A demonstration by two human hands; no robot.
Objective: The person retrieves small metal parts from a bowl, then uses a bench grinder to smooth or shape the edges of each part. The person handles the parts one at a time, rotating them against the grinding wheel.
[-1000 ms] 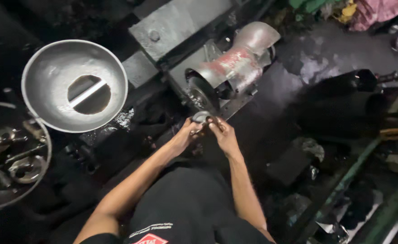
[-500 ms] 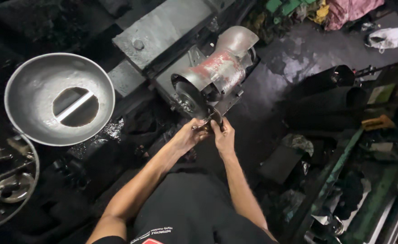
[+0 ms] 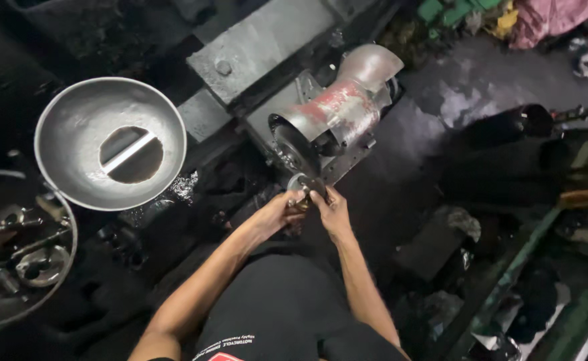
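Small round metal part (image 3: 301, 182) sits pinched between our two hands, right up against the grinding wheel (image 3: 288, 148) of the bench grinder (image 3: 337, 113). Left hand (image 3: 282, 208) grips its near-left edge, fingers curled tight on it; right hand (image 3: 331, 208) clamps the other side, thumb and fingers closed on the same piece. Two hands likely because the part is small and needs steadying against the wheel face; we can't tell if it actually touches the wheel. Both forearms reach forward over our black shirt (image 3: 280, 307). Off to the left, well apart, a big metal bowl (image 3: 73, 134) with a hole in its bottom, and below it a wire-rimmed tray (image 3: 67, 267) of dark metal pieces. Floor around is black and grimy.
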